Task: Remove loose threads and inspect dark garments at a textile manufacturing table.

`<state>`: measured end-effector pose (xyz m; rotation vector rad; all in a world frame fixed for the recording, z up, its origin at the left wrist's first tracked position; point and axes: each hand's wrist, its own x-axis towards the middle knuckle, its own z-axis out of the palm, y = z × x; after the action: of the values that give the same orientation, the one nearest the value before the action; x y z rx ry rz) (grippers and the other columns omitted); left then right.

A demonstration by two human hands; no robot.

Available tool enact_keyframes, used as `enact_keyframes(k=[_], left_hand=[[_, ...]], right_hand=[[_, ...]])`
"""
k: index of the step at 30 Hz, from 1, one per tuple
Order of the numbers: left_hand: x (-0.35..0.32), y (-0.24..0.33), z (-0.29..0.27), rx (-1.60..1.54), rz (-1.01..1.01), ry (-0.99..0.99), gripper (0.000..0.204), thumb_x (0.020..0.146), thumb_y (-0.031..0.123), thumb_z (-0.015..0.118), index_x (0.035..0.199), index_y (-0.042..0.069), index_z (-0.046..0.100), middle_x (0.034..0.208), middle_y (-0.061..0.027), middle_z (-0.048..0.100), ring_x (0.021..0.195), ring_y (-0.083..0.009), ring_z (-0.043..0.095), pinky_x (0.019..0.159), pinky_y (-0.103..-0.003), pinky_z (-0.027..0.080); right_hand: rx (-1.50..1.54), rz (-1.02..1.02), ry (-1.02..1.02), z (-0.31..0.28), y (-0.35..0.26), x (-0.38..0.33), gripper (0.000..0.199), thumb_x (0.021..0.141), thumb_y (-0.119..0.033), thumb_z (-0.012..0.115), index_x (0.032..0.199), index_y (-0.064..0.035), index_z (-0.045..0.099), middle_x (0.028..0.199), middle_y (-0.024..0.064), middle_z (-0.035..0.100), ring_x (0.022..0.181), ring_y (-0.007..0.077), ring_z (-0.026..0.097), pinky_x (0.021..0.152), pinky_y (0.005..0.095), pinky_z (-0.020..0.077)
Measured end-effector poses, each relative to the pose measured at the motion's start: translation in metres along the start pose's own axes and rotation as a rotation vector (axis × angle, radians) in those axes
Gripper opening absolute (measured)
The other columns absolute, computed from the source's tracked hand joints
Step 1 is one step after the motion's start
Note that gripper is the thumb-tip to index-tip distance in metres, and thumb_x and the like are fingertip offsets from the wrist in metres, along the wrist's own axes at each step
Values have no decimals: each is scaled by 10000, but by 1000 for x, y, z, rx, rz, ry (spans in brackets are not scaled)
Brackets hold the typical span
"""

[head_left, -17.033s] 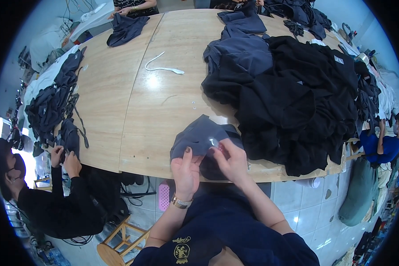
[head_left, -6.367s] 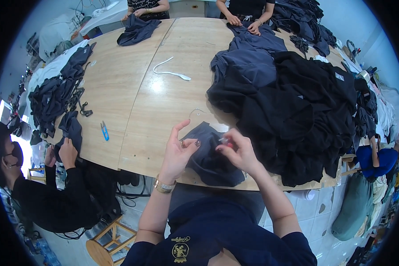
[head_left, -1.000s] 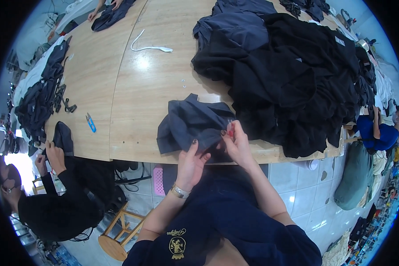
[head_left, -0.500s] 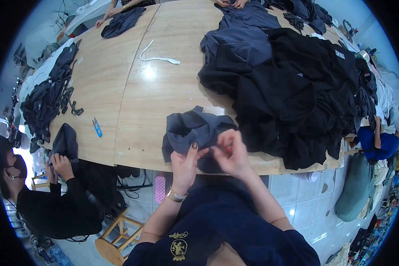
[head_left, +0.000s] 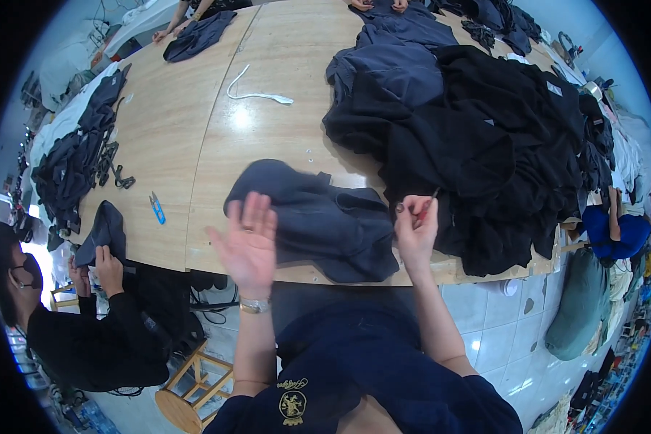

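Observation:
A dark grey garment [head_left: 325, 224] lies spread near the table's front edge, its left end slightly smeared by motion. Over that end, my left hand [head_left: 249, 235] is open, palm showing and fingers stretched, holding nothing. My right hand [head_left: 416, 228] is closed round small red-handled thread snips [head_left: 424, 210], mostly hidden in the fingers, with a thin tip sticking out. It is just right of the grey garment, at the edge of a big heap of black garments [head_left: 477, 145].
Blue thread snips [head_left: 158, 208] and a white cord [head_left: 260, 95] lie on the wooden table [head_left: 173, 145]. Dark garments [head_left: 69, 173] are piled at its left. A seated co-worker [head_left: 87, 325] handles grey cloth at left; other people's hands are at the far edge. A wooden stool [head_left: 192, 390] stands lower left.
The grey garment, bunched up between both hands before, now lies flatter and wider. My left hand has let go and moved left; my right has moved right, now showing the red-handled snips.

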<state>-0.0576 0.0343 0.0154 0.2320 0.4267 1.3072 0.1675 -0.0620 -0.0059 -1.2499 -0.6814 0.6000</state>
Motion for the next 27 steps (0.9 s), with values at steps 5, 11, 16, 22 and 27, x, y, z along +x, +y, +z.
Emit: enact_keyframes(k=[5, 11, 16, 22, 27], left_hand=[[9, 11, -25, 419, 249, 189, 469, 967, 391, 380, 1316, 79, 379, 1237, -168, 484, 1132, -255, 479, 959, -396, 387], [23, -19, -66, 1413, 459, 204, 540, 866, 194, 615, 1329, 54, 376, 1260, -152, 460, 1156, -257, 455, 916, -378, 411], [43, -22, -96, 1865, 405, 235, 642, 848, 352, 607, 1326, -1, 364, 1252, -282, 437, 1176, -393, 420, 981, -419, 353], [49, -26, -85, 2187, 353, 379, 522, 832, 286, 618, 1241, -3, 469, 1151, -248, 541, 1075, -349, 519, 878, -422, 418], [76, 7, -103, 1884, 356, 201, 175, 849, 181, 598, 850, 6, 602, 643, -59, 556, 592, -149, 518, 581, -294, 432]], right_hand=[[-49, 100, 83, -29, 15, -3, 233, 867, 28, 542, 848, -76, 334, 794, 3, 460, 576, 25, 399, 479, 165, 349], [-503, -48, -47, -25, 47, -7, 220, 829, -14, 600, 920, -34, 401, 703, 35, 524, 553, 98, 490, 520, 245, 413], [-905, -226, -173, 7, 36, 11, 245, 767, -101, 643, 912, -47, 454, 781, 111, 541, 749, 312, 568, 630, 396, 443], [-1087, -238, -398, 19, 55, 43, 300, 712, -42, 633, 942, -20, 442, 913, 158, 543, 953, 335, 532, 797, 414, 409], [-965, -153, -476, 31, 58, 76, 319, 702, 13, 565, 979, -24, 410, 811, 235, 586, 803, 421, 585, 698, 488, 454]])
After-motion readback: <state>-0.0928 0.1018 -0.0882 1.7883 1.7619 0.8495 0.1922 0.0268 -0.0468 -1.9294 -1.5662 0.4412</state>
